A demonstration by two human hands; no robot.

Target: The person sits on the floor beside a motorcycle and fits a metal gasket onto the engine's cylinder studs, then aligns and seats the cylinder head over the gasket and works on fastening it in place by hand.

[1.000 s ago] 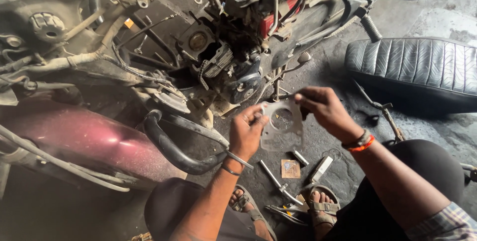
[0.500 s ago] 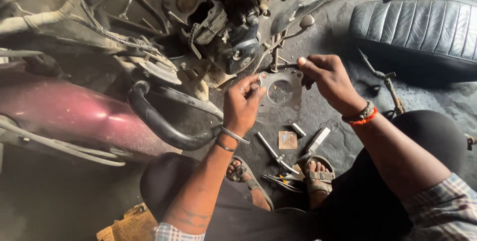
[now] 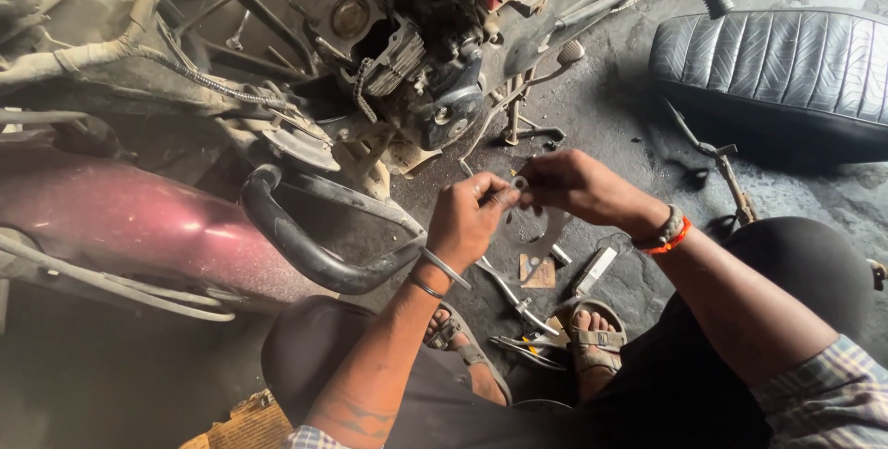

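My left hand and my right hand both pinch a thin grey metal gasket plate with round holes, held flat between them above my sandalled feet. The fingertips of the two hands meet at the plate's top edge. In front of them lies a stripped motorcycle engine, with a maroon tank and a black crash guard bar at my left. Metal bangles ring my left wrist; a red band rings the right.
A socket wrench, a small silver tool, a brown cardboard scrap and pliers lie on the oily floor by my feet. A black ribbed seat rests at the right. A kick lever and stand stick out of the engine.
My hands have drawn the gasket plate lower and closer to me, and they have come closer together on its top edge. The view has shifted, so the engine appears farther left.
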